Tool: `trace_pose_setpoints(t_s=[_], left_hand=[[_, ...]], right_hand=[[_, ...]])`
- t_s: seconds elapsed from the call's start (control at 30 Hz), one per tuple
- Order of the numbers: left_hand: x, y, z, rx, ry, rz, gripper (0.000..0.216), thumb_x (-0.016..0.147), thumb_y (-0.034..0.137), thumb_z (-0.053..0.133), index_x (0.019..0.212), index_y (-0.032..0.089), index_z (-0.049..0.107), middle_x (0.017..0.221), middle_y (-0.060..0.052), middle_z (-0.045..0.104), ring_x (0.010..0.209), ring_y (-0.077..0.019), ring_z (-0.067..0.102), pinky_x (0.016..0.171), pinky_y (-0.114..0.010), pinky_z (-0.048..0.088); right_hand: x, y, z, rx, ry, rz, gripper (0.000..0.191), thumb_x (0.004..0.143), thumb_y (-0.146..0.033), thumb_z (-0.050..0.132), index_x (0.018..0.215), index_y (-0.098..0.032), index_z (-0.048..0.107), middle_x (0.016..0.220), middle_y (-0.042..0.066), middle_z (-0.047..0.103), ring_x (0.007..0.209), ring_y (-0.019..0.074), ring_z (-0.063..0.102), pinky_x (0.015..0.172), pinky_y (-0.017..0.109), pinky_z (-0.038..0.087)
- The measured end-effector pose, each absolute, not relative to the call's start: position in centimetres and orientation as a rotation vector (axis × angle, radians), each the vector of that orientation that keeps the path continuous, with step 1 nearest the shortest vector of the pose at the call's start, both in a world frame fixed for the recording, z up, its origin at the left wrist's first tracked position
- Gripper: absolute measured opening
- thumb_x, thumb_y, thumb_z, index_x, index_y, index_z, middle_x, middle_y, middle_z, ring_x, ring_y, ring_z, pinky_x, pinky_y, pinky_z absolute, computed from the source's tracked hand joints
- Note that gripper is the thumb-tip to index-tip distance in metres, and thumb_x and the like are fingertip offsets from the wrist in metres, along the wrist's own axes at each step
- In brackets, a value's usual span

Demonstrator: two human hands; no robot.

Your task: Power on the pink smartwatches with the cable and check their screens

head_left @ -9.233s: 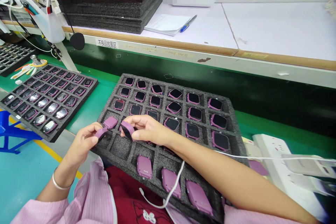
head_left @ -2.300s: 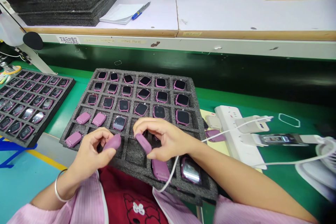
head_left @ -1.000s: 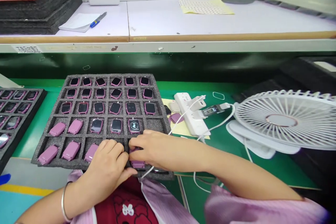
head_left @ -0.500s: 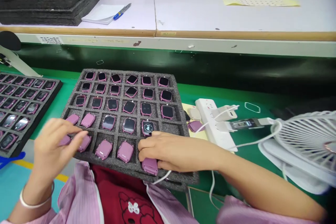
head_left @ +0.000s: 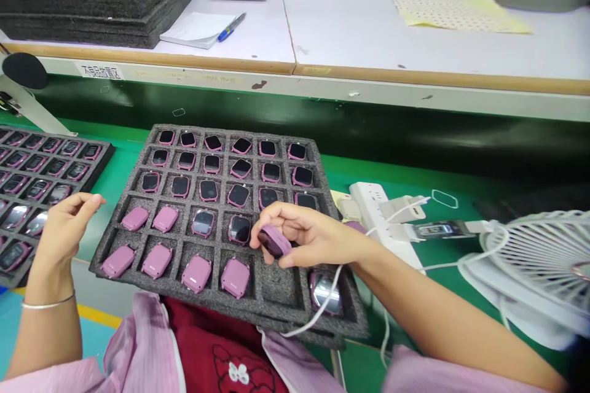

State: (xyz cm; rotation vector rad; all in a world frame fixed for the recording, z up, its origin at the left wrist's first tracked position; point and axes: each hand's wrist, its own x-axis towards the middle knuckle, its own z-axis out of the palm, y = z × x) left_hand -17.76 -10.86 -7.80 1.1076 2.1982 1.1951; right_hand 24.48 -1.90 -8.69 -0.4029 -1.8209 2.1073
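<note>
A grey foam tray (head_left: pixel 115 239) with square pockets lies in front of me, filled with several pink watch bodies. Some lie screen up, others back up along the near rows. My right hand (head_left: pixel 313 234) is closed on one pink watch body (head_left: pixel 274 241), held just above the tray's near right pockets. A white cable (head_left: pixel 322 313) runs from under that hand across a watch (head_left: pixel 322 287) in the near right pocket. My left hand (head_left: pixel 67 224) hovers left of the tray, fingers loosely curled and apart, holding nothing.
A second dark tray (head_left: pixel 32 172) of watches lies at the left. A white power strip (head_left: pixel 378 209) with chargers and a white fan (head_left: pixel 539 264) stand at the right. Behind runs a raised white bench (head_left: pixel 369 37) with a notepad, a blue pen (head_left: pixel 230 26) and stacked foam (head_left: pixel 92 6).
My right hand has lifted a pink watch body off the near row. My left hand has drawn back from the tray's left pockets to the left and now holds nothing.
</note>
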Motion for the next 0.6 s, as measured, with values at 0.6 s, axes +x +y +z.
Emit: trace_pose_setpoints(t_s=[0.6], left_hand=[[-16.3,-8.6,-14.2,0.830,1.462,1.347,0.076,0.080,0.076,0.065,0.133,0.021,0.064,0.129,-0.009,0.071,0.121,-0.0324,0.064,0.102,-0.042,0.054]], right_hand=[[22.3,-1.1,-8.7,-0.618,-2.110,1.197,0.036,0.083,-0.037,0.082,0.110,-0.020,0.067,0.105,0.009,0.071,0.092,0.0184,0.069,0.084,0.034,0.058]])
